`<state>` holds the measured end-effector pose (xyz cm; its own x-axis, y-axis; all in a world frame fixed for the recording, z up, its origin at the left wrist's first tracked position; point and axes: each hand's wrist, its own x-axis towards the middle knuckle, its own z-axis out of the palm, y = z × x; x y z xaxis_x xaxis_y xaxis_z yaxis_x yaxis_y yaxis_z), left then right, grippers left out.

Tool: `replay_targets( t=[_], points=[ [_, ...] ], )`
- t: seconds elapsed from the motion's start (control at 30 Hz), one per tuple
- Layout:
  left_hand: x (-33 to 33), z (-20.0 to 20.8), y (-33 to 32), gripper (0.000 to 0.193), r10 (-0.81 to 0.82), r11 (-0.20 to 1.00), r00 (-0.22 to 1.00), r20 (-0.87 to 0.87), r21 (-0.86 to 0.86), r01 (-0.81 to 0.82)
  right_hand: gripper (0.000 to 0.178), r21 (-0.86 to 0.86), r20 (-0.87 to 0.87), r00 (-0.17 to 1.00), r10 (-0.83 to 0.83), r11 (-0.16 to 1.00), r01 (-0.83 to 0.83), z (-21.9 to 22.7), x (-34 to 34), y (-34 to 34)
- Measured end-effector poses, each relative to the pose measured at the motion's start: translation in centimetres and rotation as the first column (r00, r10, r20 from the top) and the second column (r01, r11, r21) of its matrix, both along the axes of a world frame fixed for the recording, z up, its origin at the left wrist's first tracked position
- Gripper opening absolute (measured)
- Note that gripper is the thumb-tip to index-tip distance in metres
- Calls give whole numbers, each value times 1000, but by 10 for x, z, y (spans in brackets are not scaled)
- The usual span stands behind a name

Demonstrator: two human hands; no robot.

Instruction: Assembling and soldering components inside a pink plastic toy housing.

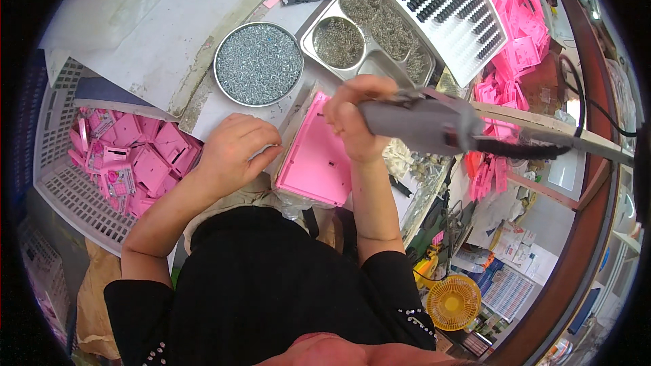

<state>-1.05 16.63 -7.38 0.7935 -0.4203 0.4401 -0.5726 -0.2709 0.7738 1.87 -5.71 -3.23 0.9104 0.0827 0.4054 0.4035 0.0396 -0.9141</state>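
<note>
In front of me lies a pink plastic panel with small holes and slots, sitting in a frame with wrapped edges. My right hand grips a grey electric screwdriver above the panel's right side; its tip cannot be made out. Just left of the panel is my left hand, its thumb and fingertips pinched together. Whatever is between them is hidden or too small to name. Beyond the hands stands a round metal bowl full of small silvery screws.
A metal compartment tray holds small springs. Beside it is a white tray with rows of black parts. Pink pieces heap at the far right and fill a white basket at left. A yellow basket stands lower right.
</note>
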Motion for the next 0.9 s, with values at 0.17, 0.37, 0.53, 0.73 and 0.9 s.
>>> replay_targets(
  t=[0.17, 0.37, 0.53, 0.73, 0.9],
  points=[
    [-8, 7, -11, 25, -51, 997, 998, 43, -58, 54, 31, 438, 23, 939, 344, 840, -319, 55, -37, 15],
    [-20, 10, -10, 19, -104, 991, 993, 54, -73, 108, 26, 419, -71, 940, 334, 865, -276, 58, -66, 25],
    [-26, 8, -6, 19, -116, 993, 987, 110, -17, 119, 28, 361, -61, 942, 331, 887, -288, 55, -74, 28],
    [-11, 27, 1, 39, -303, 941, 948, 94, 188, 282, 25, 314, -79, 958, 274, 919, -237, 34, -91, 33],
    [-2, 10, 2, 38, -313, 902, 936, 160, 357, 241, 23, 181, -79, 968, 238, 958, -221, 13, -97, 39]
  ],
)
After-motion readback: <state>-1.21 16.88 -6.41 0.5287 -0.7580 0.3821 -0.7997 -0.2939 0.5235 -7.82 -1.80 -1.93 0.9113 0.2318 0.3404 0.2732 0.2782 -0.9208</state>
